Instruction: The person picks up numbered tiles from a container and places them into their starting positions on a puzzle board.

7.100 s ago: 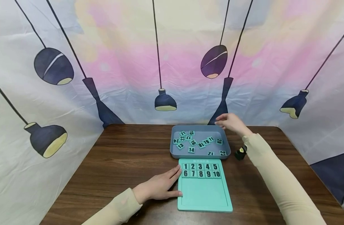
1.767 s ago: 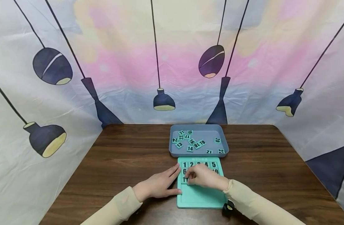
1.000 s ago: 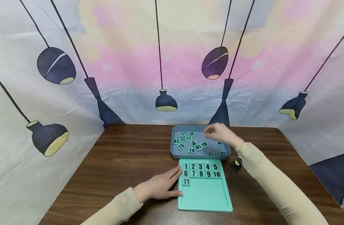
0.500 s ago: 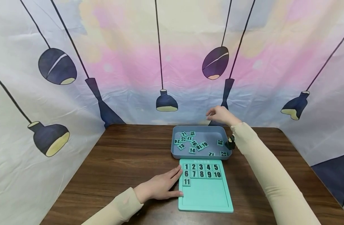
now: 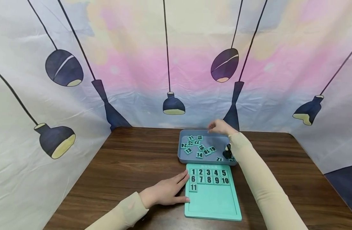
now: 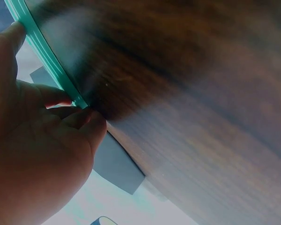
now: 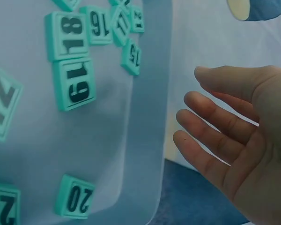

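Note:
My left hand rests with straight fingers and thumb along the left edge of a mint-green number board. In the left wrist view its fingertips touch the board's rim. Tiles 1 to 10 fill the board's top two rows, and tile 11 starts the third. Over the back rim of a grey-blue tray hangs my right hand, fingers loosely bent and holding nothing. Loose number tiles lie in the tray, among them 14, 19, 20 and an upside-down-looking 12.
The tray stands directly behind the board on a dark wooden table. A patterned cloth with lamp drawings hangs behind the table's back edge. A black wrist device on the right arm covers part of the tray's right side.
Tile 11 has gone from the tray to the board's third row, placed by the right hand. That hand has since returned above the tray. The left hand has stayed at the board's edge.

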Available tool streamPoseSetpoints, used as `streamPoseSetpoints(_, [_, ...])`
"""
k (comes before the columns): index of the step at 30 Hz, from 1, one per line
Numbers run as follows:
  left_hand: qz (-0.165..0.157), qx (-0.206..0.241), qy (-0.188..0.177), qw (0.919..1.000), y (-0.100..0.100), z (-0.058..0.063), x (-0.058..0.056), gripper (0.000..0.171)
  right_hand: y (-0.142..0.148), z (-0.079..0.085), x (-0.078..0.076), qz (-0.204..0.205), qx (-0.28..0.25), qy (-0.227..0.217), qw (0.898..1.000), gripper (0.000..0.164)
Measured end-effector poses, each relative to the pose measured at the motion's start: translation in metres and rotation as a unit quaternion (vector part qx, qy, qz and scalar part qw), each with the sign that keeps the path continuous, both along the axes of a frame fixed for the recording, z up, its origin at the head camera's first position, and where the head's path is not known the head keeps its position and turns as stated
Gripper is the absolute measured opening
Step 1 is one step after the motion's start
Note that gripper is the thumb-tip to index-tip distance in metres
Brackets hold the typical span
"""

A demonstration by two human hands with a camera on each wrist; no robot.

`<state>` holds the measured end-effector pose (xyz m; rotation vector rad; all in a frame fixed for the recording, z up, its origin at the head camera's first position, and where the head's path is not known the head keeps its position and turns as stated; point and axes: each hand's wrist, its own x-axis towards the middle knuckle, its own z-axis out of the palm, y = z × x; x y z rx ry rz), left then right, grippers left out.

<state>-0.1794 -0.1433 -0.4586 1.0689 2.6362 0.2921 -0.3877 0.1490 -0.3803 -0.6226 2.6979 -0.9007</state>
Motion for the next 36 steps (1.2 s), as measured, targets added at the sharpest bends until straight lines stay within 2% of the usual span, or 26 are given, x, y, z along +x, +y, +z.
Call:
streamPoseSetpoints(6, [0.003,0.001,-0.006,1.0,0.0,0.0,0.0,0.088,0.009,-0.011,0.002,0.002,0.017,-0.03,0.999,0.037])
streamPoseSetpoints(11, [0.005,-0.002,-0.003,1.0,0.0,0.005,0.001,0.087,0.011,-0.018,0.005,0.015,0.025,-0.034,0.999,0.036])
streamPoseSetpoints(18, [0.002,-0.002,-0.002,1.0,0.001,0.0,0.001,0.088,0.006,-0.026,0.011,0.035,0.039,-0.043,0.998,0.035])
streamPoseSetpoints(28, [-0.004,0.0,0.002,1.0,0.0,-0.001,0.0,0.088,-0.004,-0.025,0.015,0.072,0.065,-0.054,0.994,0.038])
streamPoseSetpoints(36, [-0.003,0.0,0.0,1.0,0.0,-0.002,-0.001,0.087,0.001,-0.019,0.023,0.107,0.084,-0.071,0.988,0.039])
